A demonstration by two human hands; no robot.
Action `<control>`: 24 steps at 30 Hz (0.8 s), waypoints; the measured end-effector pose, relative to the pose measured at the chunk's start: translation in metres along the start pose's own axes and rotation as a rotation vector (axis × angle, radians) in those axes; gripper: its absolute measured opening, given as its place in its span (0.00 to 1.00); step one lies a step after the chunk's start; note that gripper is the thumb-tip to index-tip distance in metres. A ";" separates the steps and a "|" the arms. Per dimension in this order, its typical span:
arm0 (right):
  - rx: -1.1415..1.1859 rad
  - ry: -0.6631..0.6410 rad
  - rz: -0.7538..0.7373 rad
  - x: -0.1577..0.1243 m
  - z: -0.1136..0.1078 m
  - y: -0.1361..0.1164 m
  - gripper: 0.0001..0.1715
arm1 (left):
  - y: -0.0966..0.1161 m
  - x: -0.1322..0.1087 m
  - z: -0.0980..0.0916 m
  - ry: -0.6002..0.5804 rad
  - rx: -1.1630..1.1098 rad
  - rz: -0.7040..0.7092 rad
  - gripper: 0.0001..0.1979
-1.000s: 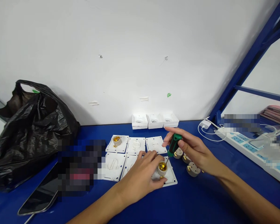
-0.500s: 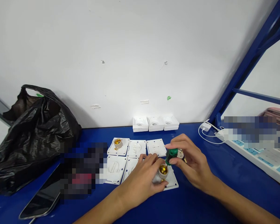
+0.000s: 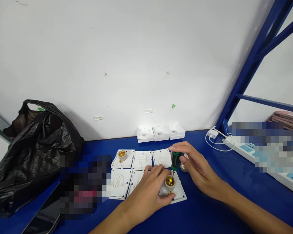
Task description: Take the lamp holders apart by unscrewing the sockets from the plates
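My right hand (image 3: pixel 199 172) pinches the handle of a green and black screwdriver (image 3: pixel 176 161). The screwdriver stands nearly upright, its shaft reaching into a round lamp socket (image 3: pixel 170 184) with a gold-coloured inside. That socket sits on a square white plate (image 3: pixel 180 195). Curled about the socket, my left hand (image 3: pixel 150 187) has its fingers behind and its thumb in front, by a small brass piece. Another loose round socket part (image 3: pixel 185 165) lies beside my right fingers, partly hidden. At the far left of the plates, one plate (image 3: pixel 129 162) bears a similar socket (image 3: pixel 122 155).
Several white plates (image 3: pixel 142 159) lie in two rows on the blue table (image 3: pixel 195 214). White boxes (image 3: pixel 161 133) stand against the wall. A black plastic bag (image 3: pixel 46 156) and a phone (image 3: pixel 42 211) are left; a power strip (image 3: pixel 266 159) with cables is right.
The screwdriver has turned more upright, and my right fingers have shifted around its handle. My left hand stays at the socket. The whole view has shifted slightly.
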State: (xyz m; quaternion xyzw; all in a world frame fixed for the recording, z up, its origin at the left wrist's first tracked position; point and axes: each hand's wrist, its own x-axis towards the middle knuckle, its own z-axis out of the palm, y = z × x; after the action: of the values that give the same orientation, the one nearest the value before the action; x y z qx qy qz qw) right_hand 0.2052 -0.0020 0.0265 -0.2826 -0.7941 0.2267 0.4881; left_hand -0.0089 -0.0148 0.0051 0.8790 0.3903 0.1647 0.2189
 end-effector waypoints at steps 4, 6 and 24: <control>-0.006 0.043 -0.065 -0.002 0.004 -0.003 0.19 | -0.002 0.000 0.002 0.011 -0.007 0.004 0.24; 0.021 0.029 -0.092 -0.003 0.006 -0.005 0.21 | -0.003 0.000 0.003 0.012 -0.014 0.010 0.24; -0.122 0.037 -0.215 -0.008 0.009 -0.005 0.28 | -0.002 0.000 0.001 0.022 -0.036 0.023 0.20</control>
State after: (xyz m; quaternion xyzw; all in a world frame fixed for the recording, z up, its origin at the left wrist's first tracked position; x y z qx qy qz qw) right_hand 0.1991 -0.0115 0.0210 -0.2290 -0.8231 0.1189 0.5060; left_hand -0.0093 -0.0138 0.0029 0.8775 0.3795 0.1840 0.2284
